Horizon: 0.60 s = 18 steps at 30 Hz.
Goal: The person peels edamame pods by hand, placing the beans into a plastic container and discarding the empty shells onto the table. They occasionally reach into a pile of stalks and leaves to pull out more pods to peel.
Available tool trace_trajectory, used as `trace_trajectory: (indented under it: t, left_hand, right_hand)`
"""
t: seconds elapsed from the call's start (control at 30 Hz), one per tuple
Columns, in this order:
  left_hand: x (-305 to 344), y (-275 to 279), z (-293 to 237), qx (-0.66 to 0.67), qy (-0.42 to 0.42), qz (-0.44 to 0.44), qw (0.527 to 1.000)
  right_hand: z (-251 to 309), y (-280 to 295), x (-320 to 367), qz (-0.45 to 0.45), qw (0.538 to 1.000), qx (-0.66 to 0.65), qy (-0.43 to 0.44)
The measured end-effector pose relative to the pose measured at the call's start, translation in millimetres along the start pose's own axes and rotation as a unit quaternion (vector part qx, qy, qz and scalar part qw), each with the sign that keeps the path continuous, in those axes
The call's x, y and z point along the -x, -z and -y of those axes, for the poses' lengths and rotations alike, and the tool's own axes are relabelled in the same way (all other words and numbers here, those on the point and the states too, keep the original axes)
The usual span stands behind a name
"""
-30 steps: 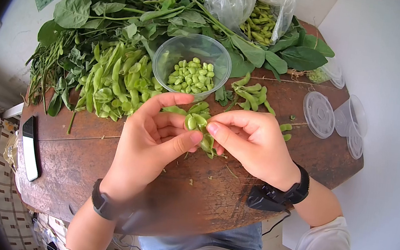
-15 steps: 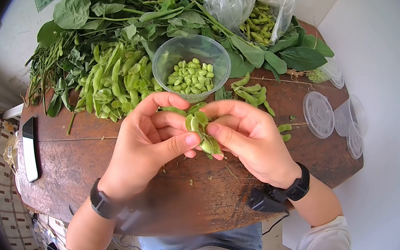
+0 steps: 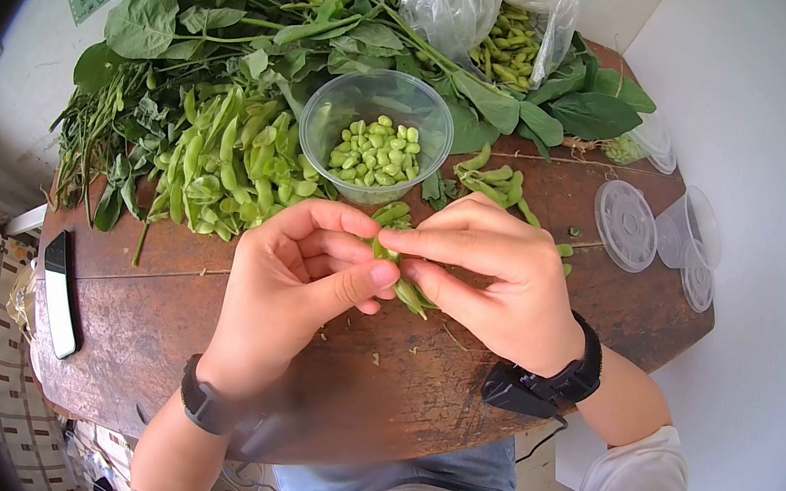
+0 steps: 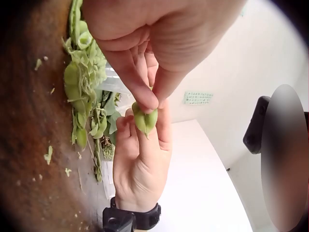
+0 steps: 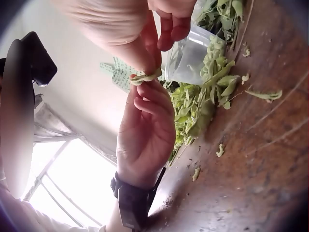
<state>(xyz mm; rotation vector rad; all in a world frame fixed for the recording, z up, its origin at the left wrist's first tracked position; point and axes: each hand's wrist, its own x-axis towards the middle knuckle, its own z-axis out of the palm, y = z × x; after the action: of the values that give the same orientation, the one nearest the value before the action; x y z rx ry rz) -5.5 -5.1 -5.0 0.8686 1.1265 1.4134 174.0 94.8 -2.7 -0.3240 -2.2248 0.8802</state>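
A green soybean pod point(image 4: 146, 121) is pinched between both hands, just in front of the bowl. My left hand point(image 3: 291, 267) grips it between thumb and index finger. From the other side, my right hand point(image 3: 507, 281) pinches it with thumb and index finger, covering much of it in the head view. The right wrist view shows the pod point(image 5: 145, 77) edge-on at the fingertips. Below the hands, pods and shells point(image 3: 414, 298) lie heaped on the table. Behind them stands a clear plastic bowl point(image 3: 384, 90) holding shelled beans point(image 3: 375, 152).
Many pods point(image 3: 226, 159) are piled left of the bowl, with leafy stalks point(image 3: 212, 33) behind. A few pods point(image 3: 495, 185) lie to its right. Clear lids point(image 3: 626, 225), a plastic cup point(image 3: 679, 224) and a bag of pods point(image 3: 510, 47) are farther out. A phone point(image 3: 61, 296) rests at the left edge.
The right hand's fingers have shifted over the pod, the index finger now lying straight across it. Half a second ago that finger was bent up behind it. The left hand has barely moved.
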Motion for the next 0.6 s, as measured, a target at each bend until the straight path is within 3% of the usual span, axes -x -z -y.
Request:
trace_trajectory:
  t: [0.17, 0.27, 0.37, 0.47, 0.6]
  left_hand:
    - [1, 0, 3, 0.021, -0.014, -0.008, 1.0]
    - [1, 0, 3, 0.005, -0.011, 0.015, 1.0]
    - [2, -3, 3, -0.013, -0.007, -0.002, 1.0]
    - [3, -2, 2, -0.027, -0.006, 0.0, 1.0]
    - [5, -4, 0, -0.046, -0.014, -0.009, 0.999]
  right_hand:
    - [0, -5, 3, -0.05, 0.986, -0.126, -0.1]
    - [1, -8, 5, -0.065, 0.979, -0.131, -0.143]
    - [7, -2, 3, -0.036, 0.959, -0.182, -0.213]
    - [8, -6, 2, -0.105, 0.935, -0.264, -0.212]
    - [0, -2, -7, -0.139, 0.965, -0.18, -0.127]
